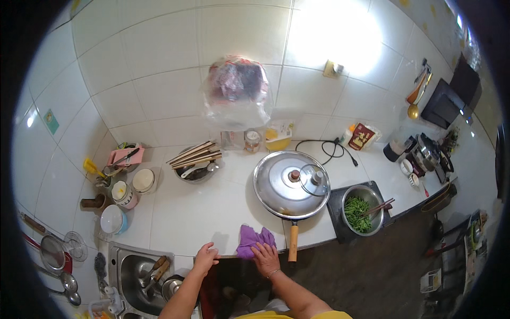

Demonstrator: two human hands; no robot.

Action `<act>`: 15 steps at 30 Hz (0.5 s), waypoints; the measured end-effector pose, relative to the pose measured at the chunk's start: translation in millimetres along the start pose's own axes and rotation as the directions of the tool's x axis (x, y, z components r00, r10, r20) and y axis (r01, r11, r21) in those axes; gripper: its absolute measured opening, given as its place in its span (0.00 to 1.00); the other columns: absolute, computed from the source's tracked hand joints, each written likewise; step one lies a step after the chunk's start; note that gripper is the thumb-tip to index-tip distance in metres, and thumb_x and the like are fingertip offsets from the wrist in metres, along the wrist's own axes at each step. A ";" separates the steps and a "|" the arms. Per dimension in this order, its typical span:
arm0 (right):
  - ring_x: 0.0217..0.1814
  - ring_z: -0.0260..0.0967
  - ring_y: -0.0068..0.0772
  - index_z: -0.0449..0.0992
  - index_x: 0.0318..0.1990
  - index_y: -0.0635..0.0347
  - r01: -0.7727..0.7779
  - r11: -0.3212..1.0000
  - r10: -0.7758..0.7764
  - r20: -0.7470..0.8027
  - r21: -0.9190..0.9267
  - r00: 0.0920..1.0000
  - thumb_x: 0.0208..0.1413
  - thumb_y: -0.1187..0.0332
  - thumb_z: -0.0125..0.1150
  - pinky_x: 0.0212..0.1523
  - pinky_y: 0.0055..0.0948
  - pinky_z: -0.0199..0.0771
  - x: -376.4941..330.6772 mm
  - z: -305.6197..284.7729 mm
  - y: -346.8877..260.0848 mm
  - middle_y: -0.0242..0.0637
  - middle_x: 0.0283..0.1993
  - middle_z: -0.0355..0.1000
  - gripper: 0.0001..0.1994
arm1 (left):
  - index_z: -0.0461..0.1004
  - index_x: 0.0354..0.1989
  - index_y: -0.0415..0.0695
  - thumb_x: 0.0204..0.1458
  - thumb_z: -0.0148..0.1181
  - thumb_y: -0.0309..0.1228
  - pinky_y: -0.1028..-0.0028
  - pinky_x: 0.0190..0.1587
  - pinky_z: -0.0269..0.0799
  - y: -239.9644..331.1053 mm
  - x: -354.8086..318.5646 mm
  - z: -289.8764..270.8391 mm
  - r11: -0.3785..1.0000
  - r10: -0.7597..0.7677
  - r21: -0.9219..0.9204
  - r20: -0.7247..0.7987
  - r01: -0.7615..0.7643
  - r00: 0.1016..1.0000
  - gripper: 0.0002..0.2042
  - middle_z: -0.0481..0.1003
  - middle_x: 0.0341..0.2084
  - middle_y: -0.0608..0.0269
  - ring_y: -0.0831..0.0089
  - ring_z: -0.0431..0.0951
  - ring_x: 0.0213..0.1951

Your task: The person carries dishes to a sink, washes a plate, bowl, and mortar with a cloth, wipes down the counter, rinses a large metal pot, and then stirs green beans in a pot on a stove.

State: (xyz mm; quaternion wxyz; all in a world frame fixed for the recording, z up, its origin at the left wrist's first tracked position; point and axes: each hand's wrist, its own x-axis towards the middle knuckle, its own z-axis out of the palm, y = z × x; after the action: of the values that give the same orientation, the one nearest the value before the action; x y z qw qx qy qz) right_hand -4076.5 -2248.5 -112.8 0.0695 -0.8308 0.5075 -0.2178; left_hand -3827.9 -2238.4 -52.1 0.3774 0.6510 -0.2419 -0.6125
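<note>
A bunched purple cloth [248, 238] lies at the front edge of the white counter, with my right hand [267, 260] closed on its near side, fingers over the folds. My left hand [206, 257] is empty at the counter edge, between the sink and the cloth, its fingers apart. Just right of the cloth stands a wide pan [265, 186] under a domed metal lid. Its wooden handle [294, 242] juts over the front edge, close to my right hand. On that lid rests a smaller glass lid [305, 181].
At the left is a steel sink [118, 255] with utensils inside. Behind it stand a white-and-blue bowl [113, 219] and several containers. A bowl of chopsticks [192, 179] sits farther back. Right of the pan, a steel bowl [375, 231] of green vegetables rests on a black hob [334, 204].
</note>
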 end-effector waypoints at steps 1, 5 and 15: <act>0.56 0.55 0.37 0.65 0.50 0.45 0.020 1.000 -0.020 -0.005 -0.001 1.000 0.43 0.64 0.57 0.57 0.42 0.48 -5.1 -2.3 12.4 0.31 0.54 0.60 0.22 | 0.55 0.56 0.42 0.50 0.51 0.29 0.77 0.29 0.70 1.9 -2.1 11.5 0.999 0.020 0.034 0.028 -0.020 0.999 0.24 0.69 0.37 0.56 0.72 0.73 0.33; 0.55 0.56 0.35 0.65 0.51 0.43 0.102 0.984 -0.097 -0.040 0.144 0.994 0.42 0.64 0.57 0.57 0.39 0.49 -28.3 0.8 76.6 0.30 0.55 0.60 0.23 | 0.55 0.56 0.41 0.50 0.50 0.30 0.77 0.32 0.69 17.3 -15.3 71.4 0.994 0.001 0.108 0.091 -0.011 0.996 0.23 0.69 0.38 0.57 0.73 0.72 0.35; 0.57 0.53 0.35 0.65 0.50 0.46 0.101 0.995 -0.102 0.075 0.018 0.992 0.44 0.65 0.56 0.57 0.41 0.49 -51.7 -91.1 177.2 0.33 0.55 0.60 0.21 | 0.57 0.55 0.41 0.50 0.53 0.32 0.76 0.34 0.69 -10.0 -30.4 147.1 0.975 0.042 0.215 0.101 -0.063 0.994 0.24 0.68 0.41 0.59 0.72 0.72 0.38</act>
State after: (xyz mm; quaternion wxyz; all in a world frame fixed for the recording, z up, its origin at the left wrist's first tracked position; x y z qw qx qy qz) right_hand -4280.1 -2277.9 -105.9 0.0832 -0.8626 0.4602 -0.1930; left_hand -3977.6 -2237.5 -36.1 0.3078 0.6517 -0.3426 -0.6026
